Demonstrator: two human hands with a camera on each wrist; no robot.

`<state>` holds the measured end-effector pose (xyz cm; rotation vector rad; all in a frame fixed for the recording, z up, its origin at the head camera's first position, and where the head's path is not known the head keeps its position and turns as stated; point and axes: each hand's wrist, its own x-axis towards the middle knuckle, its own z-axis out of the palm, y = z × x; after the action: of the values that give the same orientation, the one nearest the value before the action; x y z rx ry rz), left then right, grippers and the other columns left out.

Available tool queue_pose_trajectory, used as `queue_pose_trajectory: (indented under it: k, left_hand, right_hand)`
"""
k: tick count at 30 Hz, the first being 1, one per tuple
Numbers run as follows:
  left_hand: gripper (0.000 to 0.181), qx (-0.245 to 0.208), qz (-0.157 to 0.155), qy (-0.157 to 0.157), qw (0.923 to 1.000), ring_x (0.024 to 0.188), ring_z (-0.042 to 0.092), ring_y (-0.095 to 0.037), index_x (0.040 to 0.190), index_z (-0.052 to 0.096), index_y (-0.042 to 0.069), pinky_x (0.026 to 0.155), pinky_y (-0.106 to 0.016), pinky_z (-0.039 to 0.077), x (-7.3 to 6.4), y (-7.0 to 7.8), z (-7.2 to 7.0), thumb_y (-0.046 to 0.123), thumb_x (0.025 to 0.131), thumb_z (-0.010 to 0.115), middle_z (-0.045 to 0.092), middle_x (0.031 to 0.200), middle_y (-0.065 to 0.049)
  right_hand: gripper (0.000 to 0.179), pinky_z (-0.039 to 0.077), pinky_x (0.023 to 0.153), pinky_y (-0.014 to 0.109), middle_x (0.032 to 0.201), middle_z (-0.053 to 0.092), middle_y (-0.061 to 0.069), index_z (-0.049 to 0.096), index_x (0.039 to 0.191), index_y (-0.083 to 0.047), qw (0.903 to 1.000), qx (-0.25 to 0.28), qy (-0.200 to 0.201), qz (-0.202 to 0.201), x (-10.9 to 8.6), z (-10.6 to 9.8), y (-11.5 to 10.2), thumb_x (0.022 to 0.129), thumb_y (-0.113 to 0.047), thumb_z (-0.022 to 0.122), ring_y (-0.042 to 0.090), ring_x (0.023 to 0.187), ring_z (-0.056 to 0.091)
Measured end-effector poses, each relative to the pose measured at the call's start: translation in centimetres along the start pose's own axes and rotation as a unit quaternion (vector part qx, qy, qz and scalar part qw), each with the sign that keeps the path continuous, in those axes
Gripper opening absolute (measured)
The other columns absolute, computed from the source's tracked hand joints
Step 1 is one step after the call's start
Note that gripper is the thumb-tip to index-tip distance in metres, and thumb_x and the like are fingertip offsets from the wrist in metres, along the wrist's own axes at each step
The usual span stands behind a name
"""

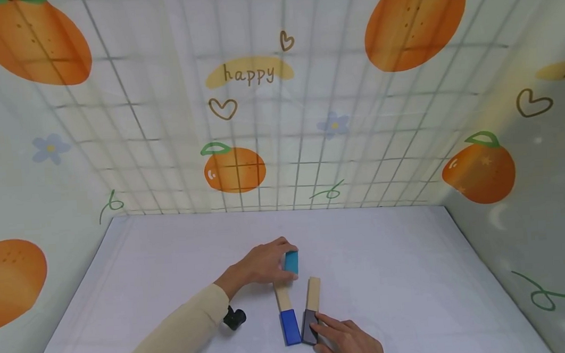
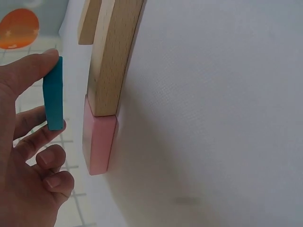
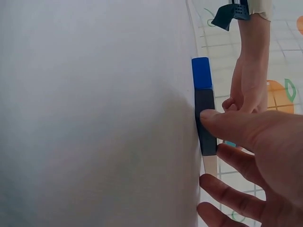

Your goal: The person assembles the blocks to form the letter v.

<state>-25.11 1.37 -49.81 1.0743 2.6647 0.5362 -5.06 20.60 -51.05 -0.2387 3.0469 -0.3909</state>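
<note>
My left hand (image 1: pixel 266 262) pinches a teal block (image 1: pixel 292 262) between thumb and fingers, held just past the far end of two rows of blocks. A dark grey block (image 1: pixel 309 327) lies under my right hand (image 1: pixel 352 345), whose thumb and index finger grip it. Beyond the grey one runs a plain wooden block (image 1: pixel 313 294), end to end with it. In the second row, a blue block (image 1: pixel 290 327) meets another wooden block (image 1: pixel 283 299). A pink block (image 2: pixel 100 146) sits at that wooden block's far end, mostly hidden by my left hand in the head view.
A small black object (image 1: pixel 234 318) is beside my left forearm, left of the blue block. The white table (image 1: pixel 412 276) is bordered by cloth walls (image 1: pixel 279 123) printed with oranges and grid lines. The two rows nearly meet at their near ends and spread apart farther away.
</note>
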Motion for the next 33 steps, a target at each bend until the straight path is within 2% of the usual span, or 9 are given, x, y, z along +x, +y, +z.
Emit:
queue_pose_trajectory:
  k: [8, 17, 33]
  left_hand:
    - [0.068, 0.008, -0.007, -0.007, 0.9999, 0.115, 0.057, -0.016, 0.144, 0.055, 0.024, 0.098, -0.037, 0.051, 0.7, 0.5, 0.1, 0.057, 0.087, 0.071, 0.052, 0.141, 0.002]
    - [0.067, 0.01, -0.004, -0.008, 0.9999, 0.115, 0.057, -0.015, 0.145, 0.055, 0.024, 0.099, -0.037, 0.05, 1.0, 1.4, -0.1, 0.053, 0.088, 0.073, 0.052, 0.142, 0.001]
    - [0.067, 0.0, 0.022, -0.007, 0.9997, 0.111, 0.056, -0.012, 0.144, 0.055, 0.024, 0.095, -0.033, 0.051, 2.0, 1.7, 0.6, 0.055, 0.087, 0.072, 0.053, 0.138, 0.004]
  right_hand:
    - [0.04, 0.052, 0.061, 0.024, 0.132, 0.066, -0.008, 0.075, 0.122, -0.028, 0.9996, 0.002, -0.025, 0.015, 0.2, -0.2, 0.0, 0.086, -0.043, 0.077, 0.016, 0.097, 0.066]
    - [0.04, 0.052, 0.06, 0.025, 0.132, 0.066, -0.008, 0.076, 0.122, -0.027, 0.9999, 0.008, -0.011, 0.008, 0.0, -0.1, 0.1, 0.085, -0.041, 0.078, 0.016, 0.099, 0.067]
    - [0.04, 0.051, 0.058, 0.024, 0.131, 0.067, -0.007, 0.076, 0.12, -0.028, 0.9999, 0.007, -0.01, 0.006, 0.1, -0.1, 0.1, 0.083, -0.042, 0.08, 0.016, 0.096, 0.067]
